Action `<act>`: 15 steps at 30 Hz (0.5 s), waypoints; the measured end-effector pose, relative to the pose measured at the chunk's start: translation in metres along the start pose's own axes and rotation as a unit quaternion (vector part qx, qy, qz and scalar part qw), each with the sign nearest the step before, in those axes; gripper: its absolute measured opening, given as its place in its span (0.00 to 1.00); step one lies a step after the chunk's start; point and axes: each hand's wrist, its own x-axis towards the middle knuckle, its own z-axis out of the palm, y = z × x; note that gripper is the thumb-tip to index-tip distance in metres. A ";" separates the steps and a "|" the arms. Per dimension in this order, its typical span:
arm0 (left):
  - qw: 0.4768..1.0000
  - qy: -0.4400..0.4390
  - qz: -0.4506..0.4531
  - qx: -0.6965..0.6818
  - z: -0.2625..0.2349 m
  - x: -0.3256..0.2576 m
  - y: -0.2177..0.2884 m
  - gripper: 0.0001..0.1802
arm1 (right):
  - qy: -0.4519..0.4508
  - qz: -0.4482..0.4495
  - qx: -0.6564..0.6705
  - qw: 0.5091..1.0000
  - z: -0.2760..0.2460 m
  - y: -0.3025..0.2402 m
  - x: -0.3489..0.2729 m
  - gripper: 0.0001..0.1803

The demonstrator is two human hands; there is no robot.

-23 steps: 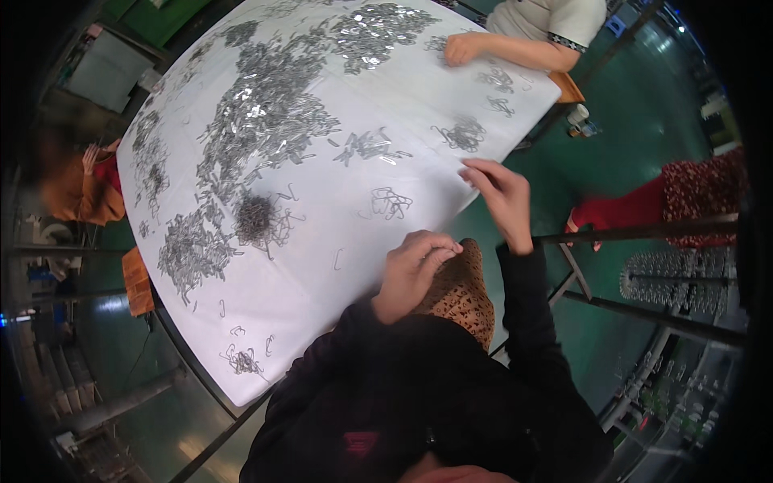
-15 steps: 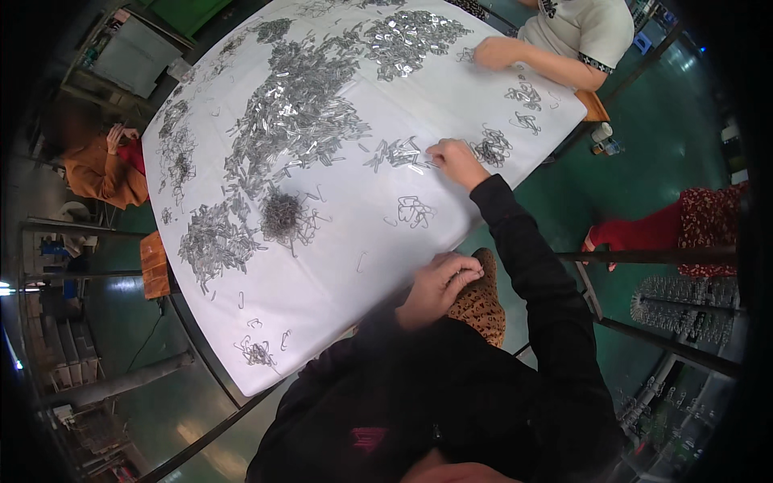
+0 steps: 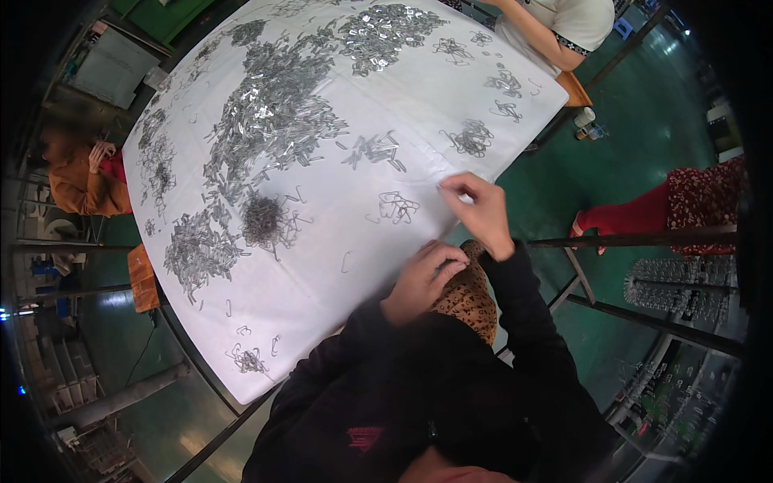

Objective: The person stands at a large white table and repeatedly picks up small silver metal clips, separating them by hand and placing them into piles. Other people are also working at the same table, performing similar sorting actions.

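Head view: white desk (image 3: 419, 105) strewn with small bent metal wire clips, thickest in a long grey heap (image 3: 274, 121) from 10 to 12 o'clock. Dark tangled ball of wire (image 3: 262, 217) just at 9 o'clock of centre. Small loose cluster of clips (image 3: 396, 207) at centre, near the desk's edge.

Right hand (image 3: 481, 211) at 3 o'clock of that cluster, resting on the desk's edge, thumb and forefinger tips (image 3: 447, 187) pressed together in a pinch; too small to tell whether a clip sits between them. Left hand (image 3: 425, 278) at 5 o'clock of the cluster, off the desk, fingers curled closed over the top of a spotted brown pouch (image 3: 471, 302) held against the dark jacket; contents of that hand not visible.

Step in hand, judged from this: picking single clips from the near cluster and gathering them at the pouch. A further pick would call for a fine fingertip pinch on one clip, teased free of its hooked neighbours.

Another person's arm and pale shirt (image 3: 564, 20) at 1 o'clock; someone in orange (image 3: 76, 173) at 9 o'clock.
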 end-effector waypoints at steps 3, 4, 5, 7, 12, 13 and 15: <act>1.000 -0.003 -0.024 -0.007 -0.002 0.007 -0.001 0.06 | 0.023 0.041 0.055 0.997 -0.025 -0.022 -0.035 0.07; 1.000 0.003 -0.009 -0.002 -0.002 0.010 -0.001 0.07 | 0.027 0.046 0.074 0.996 -0.030 -0.028 -0.044 0.07; 1.000 0.004 -0.008 0.007 -0.002 0.014 0.000 0.06 | 0.030 0.050 0.092 0.994 -0.035 -0.032 -0.050 0.07; 1.000 0.012 -0.001 0.023 -0.001 0.020 0.003 0.05 | 0.043 0.039 0.105 0.993 -0.039 -0.040 -0.059 0.09; 0.999 0.006 -0.026 0.018 0.001 0.030 0.015 0.08 | 0.089 -0.006 0.092 0.992 -0.039 -0.050 -0.064 0.11; 1.000 0.005 -0.025 0.016 0.001 0.032 0.016 0.08 | 0.099 -0.007 0.087 0.991 -0.039 -0.051 -0.064 0.11; 1.000 0.001 -0.002 0.026 0.001 0.034 0.016 0.07 | 0.124 -0.003 0.102 0.987 -0.040 -0.051 -0.063 0.11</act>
